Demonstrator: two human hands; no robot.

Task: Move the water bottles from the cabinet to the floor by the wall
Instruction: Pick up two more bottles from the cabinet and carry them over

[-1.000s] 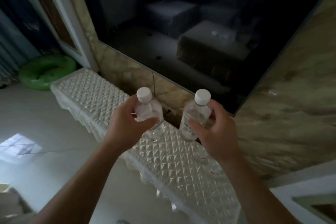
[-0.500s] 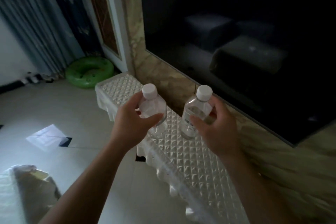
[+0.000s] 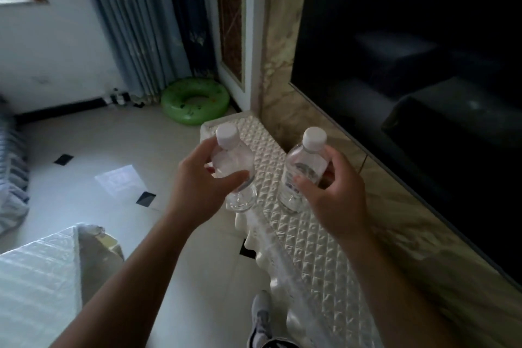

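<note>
Two small clear water bottles with white screw caps sit in the middle of the frame, one in each hand: the left bottle (image 3: pixel 236 167) is wrapped by the left hand (image 3: pixel 203 178) around its shoulder and upper body, and the right bottle (image 3: pixel 302 169) is pinched by the right hand (image 3: pixel 333 192) at mid-body, thumb across the label. Both stand nearly upright above the cabinet's worktop (image 3: pixel 310 248), which wears a quilted, diamond-embossed cover; whether the bases touch that cover or hang just clear of it cannot be told from this angle. The hands are apart, each closed on its own bottle. The bottles look full or close to it (the liquid is clear, so the level is hard to read), so they should be light enough for one hand each, though thin plastic of this kind probably dents under a hard squeeze and could be slick if damp. A hold around the firmer shoulder or the labelled waist seems safest; the cap alone would give a poor grip. The pale tiled floor (image 3: pixel 93 155) fills the left of the frame, and open floor runs along the wall near the green inflatable swim ring (image 3: pixel 195 102) at upper centre, a likely place to set them down, base first so they do not tip.
</note>
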